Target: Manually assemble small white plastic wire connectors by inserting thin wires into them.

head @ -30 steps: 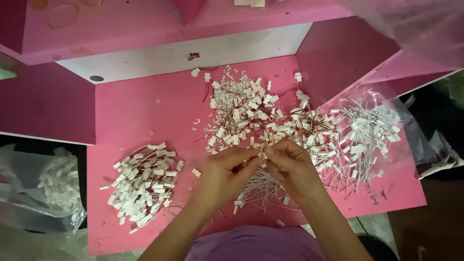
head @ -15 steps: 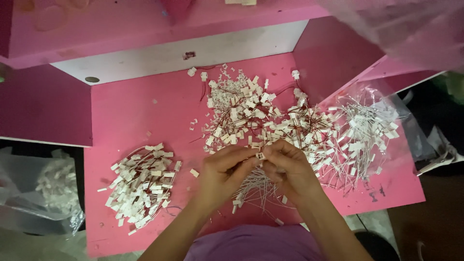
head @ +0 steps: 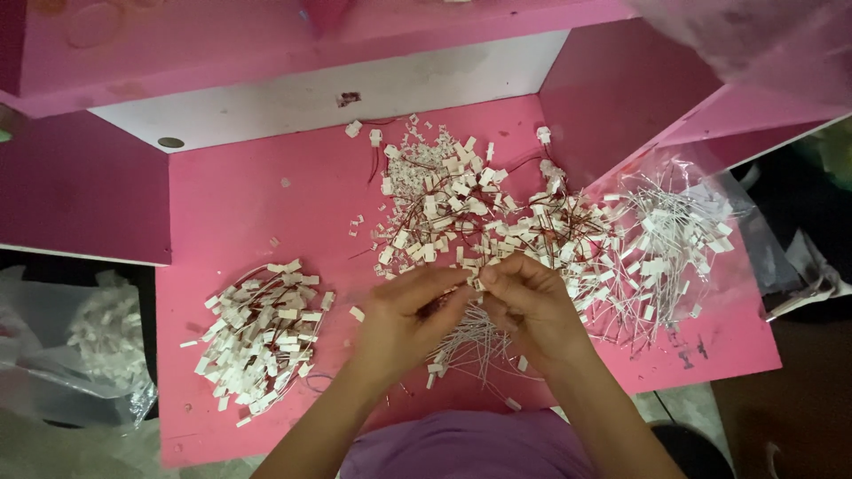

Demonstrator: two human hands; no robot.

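Nearest to me, the left hand (head: 410, 315) and the right hand (head: 532, 306) meet fingertip to fingertip above the pink table (head: 266, 204). I see both sets of fingers curled narrow, pinched together on one small white connector (head: 479, 283) held between the two hands. Directly under the hands lies a bundle of thin white wires (head: 470, 341), some ends carrying white plugs. To the left, well apart from the hands, sits a compact heap of finished white connectors (head: 259, 333). Beyond the fingertips, a loose spread of white connectors with red wires (head: 461, 200) covers the table middle. To the right, a clear plastic bag (head: 683, 239) holds more white-wired pieces.
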